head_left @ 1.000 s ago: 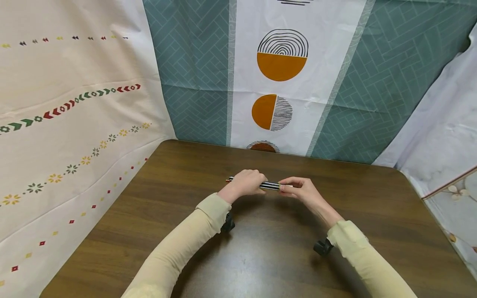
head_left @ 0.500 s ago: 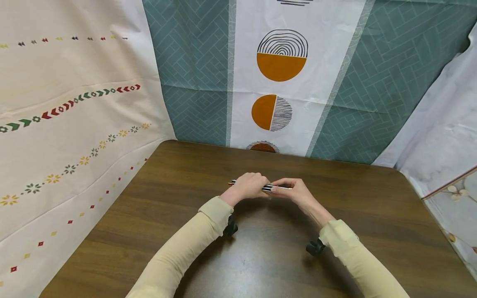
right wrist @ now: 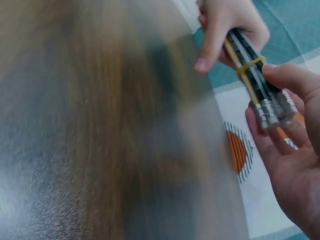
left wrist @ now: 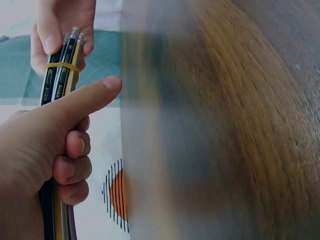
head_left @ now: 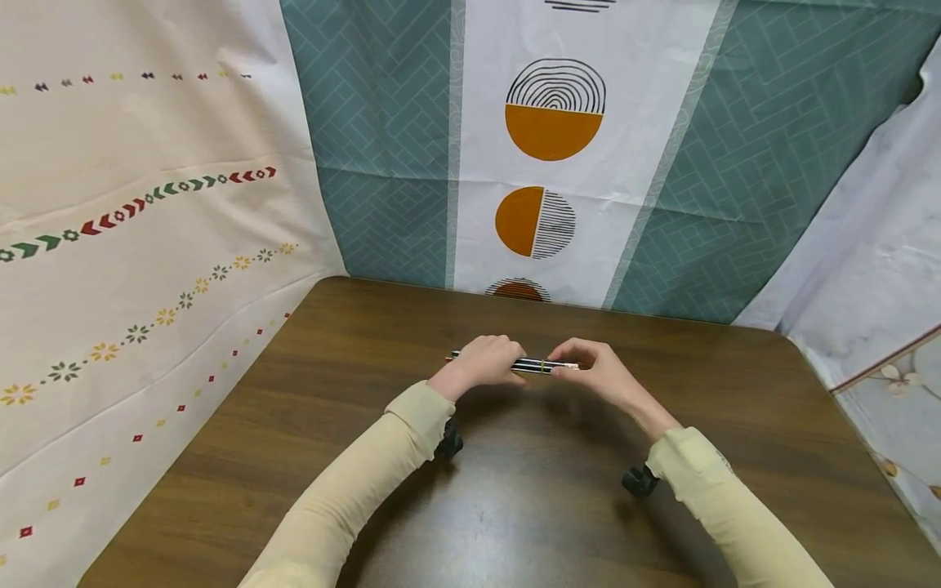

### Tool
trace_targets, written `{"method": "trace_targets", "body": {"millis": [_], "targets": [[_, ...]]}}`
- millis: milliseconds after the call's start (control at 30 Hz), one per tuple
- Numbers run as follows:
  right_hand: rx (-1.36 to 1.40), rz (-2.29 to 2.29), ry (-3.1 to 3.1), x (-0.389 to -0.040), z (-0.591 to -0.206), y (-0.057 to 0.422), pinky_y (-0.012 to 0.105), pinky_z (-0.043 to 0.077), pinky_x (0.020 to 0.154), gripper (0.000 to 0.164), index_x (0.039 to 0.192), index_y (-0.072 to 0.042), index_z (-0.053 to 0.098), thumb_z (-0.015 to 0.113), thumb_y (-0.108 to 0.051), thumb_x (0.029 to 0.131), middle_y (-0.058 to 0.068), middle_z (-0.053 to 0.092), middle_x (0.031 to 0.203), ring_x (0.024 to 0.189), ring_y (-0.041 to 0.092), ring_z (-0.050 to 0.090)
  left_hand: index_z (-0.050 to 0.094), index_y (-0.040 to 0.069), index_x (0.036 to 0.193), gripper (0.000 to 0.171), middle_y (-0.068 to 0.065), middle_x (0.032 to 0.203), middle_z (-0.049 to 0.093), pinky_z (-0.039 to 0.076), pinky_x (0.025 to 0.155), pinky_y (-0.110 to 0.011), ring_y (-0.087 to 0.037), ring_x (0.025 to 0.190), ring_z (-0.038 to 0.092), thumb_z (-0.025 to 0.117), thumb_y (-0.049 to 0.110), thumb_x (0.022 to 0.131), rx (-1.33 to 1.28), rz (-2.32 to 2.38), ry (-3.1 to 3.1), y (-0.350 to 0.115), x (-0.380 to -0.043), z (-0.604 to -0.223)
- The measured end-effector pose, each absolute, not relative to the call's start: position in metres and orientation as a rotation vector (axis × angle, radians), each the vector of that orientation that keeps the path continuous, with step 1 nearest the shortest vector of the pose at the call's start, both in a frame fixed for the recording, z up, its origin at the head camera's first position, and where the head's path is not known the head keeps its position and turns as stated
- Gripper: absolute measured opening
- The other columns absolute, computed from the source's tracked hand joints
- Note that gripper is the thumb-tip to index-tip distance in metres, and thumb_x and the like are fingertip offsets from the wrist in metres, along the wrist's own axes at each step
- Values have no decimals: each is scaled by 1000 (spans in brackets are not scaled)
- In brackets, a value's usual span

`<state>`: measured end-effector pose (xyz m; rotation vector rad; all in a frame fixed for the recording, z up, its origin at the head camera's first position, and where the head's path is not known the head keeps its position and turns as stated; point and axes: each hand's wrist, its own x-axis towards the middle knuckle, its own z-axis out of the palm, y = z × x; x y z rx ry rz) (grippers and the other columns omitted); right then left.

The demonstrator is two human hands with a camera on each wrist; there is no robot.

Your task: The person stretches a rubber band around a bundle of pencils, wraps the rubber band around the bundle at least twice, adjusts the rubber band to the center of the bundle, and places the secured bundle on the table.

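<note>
A bundle of pencils (head_left: 528,365), several dark striped and some yellow, is held level above the table by both hands. My left hand (head_left: 483,360) grips it around the middle, fingers curled and thumb (left wrist: 97,95) stretched along it. A yellow rubber band (left wrist: 63,66) circles the pencils near their eraser ends. At that end my right hand (head_left: 601,371) holds the bundle between thumb and fingers, the thumb (right wrist: 282,75) right beside the band in the right wrist view. Metal ferrules and erasers (right wrist: 270,115) stick out there. The opposite tips show just past my left hand.
Beneath the hands lies a brown wooden table (head_left: 485,490). A teal and white patterned cloth (head_left: 390,180) hangs behind its far edge, a cream cloth (head_left: 147,245) along the left, and a pale cloth (head_left: 875,294) on the right. Each wrist wears a small black camera (head_left: 639,481).
My right hand first slid left along the pencils, close to the left hand, then moved back right to the eraser end. The rubber band now shows between the hands. My left hand barely shifted.
</note>
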<state>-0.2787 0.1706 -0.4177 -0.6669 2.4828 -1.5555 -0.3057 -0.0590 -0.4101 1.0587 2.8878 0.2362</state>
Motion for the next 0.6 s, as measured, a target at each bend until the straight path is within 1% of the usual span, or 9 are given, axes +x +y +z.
{"method": "trace_targets", "body": {"millis": [100,267,467,533,600], "targets": [[-659,-1551,2500,-277,-419,168,27,52,78,22,106,-15,69,77,-22,87,4,71,104,90,11,67,75,15,94,34,6,73,67,40,55,-23,-7,60,52,77,47,82,1064,282,2853,-57,-305,-409],[-624,-1590,2502,-273,-418,159,27,53,79,25,107,-15,72,80,-23,84,7,72,107,94,11,68,74,16,91,32,7,71,65,40,56,-22,-7,60,51,78,46,82,1037,319,2811,-55,-304,-406],[-584,-1539,2536,-272,-418,151,28,54,77,27,103,-21,76,83,-32,79,4,74,107,92,13,69,73,16,90,30,7,72,65,41,56,-21,-5,59,52,77,45,83,1071,347,2757,-50,-303,-408],[-579,-1515,2548,-272,-419,152,29,54,76,28,105,-21,76,83,-34,80,4,74,108,92,14,69,73,16,89,31,7,72,65,41,56,-21,-5,59,52,78,46,82,1077,339,2772,-49,-303,-409],[-569,-1522,2523,-273,-419,154,33,55,77,28,106,-21,76,80,-33,82,4,74,109,93,17,69,74,17,88,32,8,71,65,40,55,-21,-5,58,51,79,48,81,1079,316,2803,-49,-303,-410]]}}
